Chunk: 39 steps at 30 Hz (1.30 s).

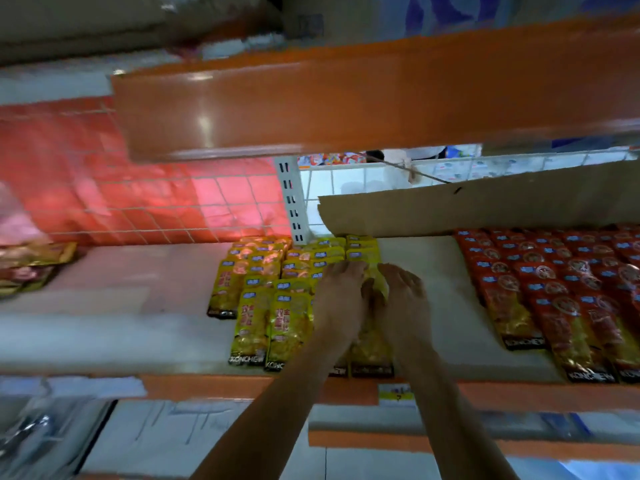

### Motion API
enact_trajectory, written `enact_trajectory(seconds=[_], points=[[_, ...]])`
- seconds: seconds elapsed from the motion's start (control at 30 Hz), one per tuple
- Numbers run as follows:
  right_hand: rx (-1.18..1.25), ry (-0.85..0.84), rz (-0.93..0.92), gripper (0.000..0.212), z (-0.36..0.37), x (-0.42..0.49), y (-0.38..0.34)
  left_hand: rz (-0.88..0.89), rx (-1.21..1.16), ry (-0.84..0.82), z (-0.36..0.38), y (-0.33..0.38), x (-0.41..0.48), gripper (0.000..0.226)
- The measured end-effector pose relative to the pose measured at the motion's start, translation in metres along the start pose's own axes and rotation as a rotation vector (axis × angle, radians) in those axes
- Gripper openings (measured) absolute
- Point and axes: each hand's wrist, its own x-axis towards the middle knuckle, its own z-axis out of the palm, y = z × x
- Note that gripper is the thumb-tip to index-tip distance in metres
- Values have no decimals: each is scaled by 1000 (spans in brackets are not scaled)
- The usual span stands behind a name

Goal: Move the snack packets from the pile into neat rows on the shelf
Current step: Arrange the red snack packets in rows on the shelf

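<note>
The left hand (341, 299) and right hand (403, 299) are lying flat, fingers nearly straight, pressing in on the rightmost column of yellow snack packets (263, 271) at the shelf's (446, 306) front edge. An uneven push risks sliding the overlapped front packets over that edge.

An orange board (346, 98) runs across the top of my view. A cardboard sheet (485, 209) stands right of centre, near a white slotted post (292, 202) and wire mesh (138, 209).
</note>
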Motion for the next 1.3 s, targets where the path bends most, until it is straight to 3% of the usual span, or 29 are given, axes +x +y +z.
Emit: enact_trajectory(seconds=[0.17, 0.23, 0.5, 0.67, 1.1, 1.17, 1.3], points=[[-11, -112, -98, 40, 69, -19, -77, -63, 133, 99, -64, -88, -24, 47], [-21, -170, -144, 35, 99, -31, -111, -85, 188, 118, -90, -128, -35, 45], [77, -287, -245, 49, 209, -91, -240, -255, 215, 169, -184, -267, -86, 38], [72, -433, -283, 50, 257, -116, -304, -380, 226, 210, -229, -339, -112, 46], [130, -715, -463, 49, 400, -111, -458, -873, 425, 174, -334, -526, -120, 50], [125, -756, -468, 48, 423, -106, -482, -939, 454, 145, -349, -548, -119, 56], [140, -826, -505, 43, 467, -101, -520, -1048, 471, 45, -366, -586, -120, 89]])
